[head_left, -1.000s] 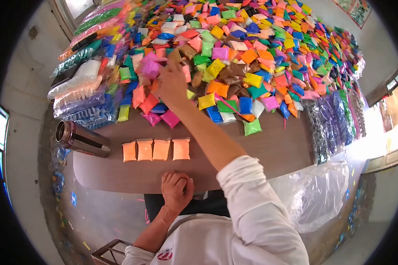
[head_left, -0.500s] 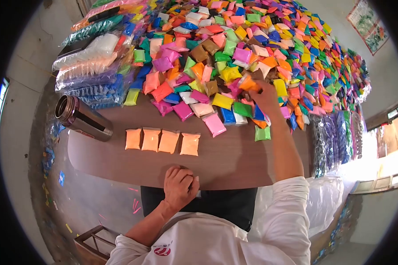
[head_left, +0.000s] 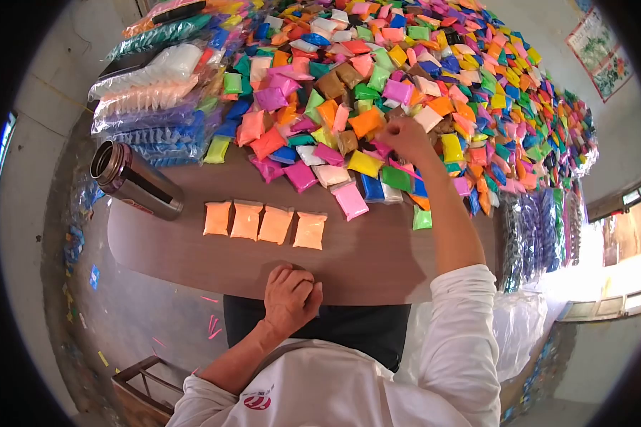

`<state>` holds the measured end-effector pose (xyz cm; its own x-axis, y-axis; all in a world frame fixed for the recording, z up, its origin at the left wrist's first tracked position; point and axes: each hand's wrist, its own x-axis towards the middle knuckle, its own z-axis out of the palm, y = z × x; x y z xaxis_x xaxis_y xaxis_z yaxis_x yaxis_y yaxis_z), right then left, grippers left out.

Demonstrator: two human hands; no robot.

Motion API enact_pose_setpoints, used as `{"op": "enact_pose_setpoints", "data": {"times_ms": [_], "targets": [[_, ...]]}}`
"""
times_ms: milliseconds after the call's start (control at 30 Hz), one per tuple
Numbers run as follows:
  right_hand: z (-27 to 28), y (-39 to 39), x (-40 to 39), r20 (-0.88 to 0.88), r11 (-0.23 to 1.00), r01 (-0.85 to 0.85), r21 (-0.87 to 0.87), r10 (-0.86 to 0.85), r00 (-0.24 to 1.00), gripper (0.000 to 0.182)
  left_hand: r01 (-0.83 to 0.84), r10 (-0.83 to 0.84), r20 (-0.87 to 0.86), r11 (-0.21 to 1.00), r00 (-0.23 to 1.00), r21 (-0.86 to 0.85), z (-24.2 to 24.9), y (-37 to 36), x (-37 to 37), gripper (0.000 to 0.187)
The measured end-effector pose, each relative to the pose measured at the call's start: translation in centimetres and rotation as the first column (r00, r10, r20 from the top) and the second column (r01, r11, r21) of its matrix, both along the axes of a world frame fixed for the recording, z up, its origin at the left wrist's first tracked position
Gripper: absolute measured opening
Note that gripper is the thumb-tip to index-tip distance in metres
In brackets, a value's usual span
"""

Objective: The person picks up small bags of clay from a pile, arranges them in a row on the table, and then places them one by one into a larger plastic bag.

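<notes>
Around right hand [head_left: 406, 139], pillowy, plastic-looking packets [head_left: 365, 122]

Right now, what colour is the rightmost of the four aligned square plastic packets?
The rightmost packet: light orange (head view).

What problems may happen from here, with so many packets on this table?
The right hand is among loosely heaped packets; some might slide towards the orange row. The flask stands near the left end of the table, so a bump might tip it.
</notes>
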<state>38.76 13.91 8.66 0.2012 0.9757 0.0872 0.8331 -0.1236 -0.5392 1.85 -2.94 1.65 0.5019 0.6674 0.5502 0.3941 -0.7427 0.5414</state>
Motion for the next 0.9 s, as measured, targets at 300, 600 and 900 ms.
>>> {"op": "enact_pose_setpoints", "data": {"times_ms": [300, 600, 900], "targets": [[-2.3, -0.1, 1.6, 0.404, 0.938, -0.212, 0.275, 0.087, 0.911, 0.019, 0.003, -0.003, 0.014, 1.0, 1.0, -0.024, 0.0, -0.1, 0.0, 0.012], [1.4, -2.5, 3.3, 0.649, 0.972, -0.172, 0.161, 0.027, 0.761, 0.015, 0.003, -0.002, -0.014, 1.0, 1.0, 0.019, -0.3, 0.0, 0.0, 0.015], [-2.0, -0.7, 1.2, 0.751, 0.998, -0.066, -0.021, 0.059, 0.658, 0.03, -0.003, 0.002, -0.012, 1.0, 1.0, -0.021, -0.4, 0.0, 0.1, 0.012]]}}
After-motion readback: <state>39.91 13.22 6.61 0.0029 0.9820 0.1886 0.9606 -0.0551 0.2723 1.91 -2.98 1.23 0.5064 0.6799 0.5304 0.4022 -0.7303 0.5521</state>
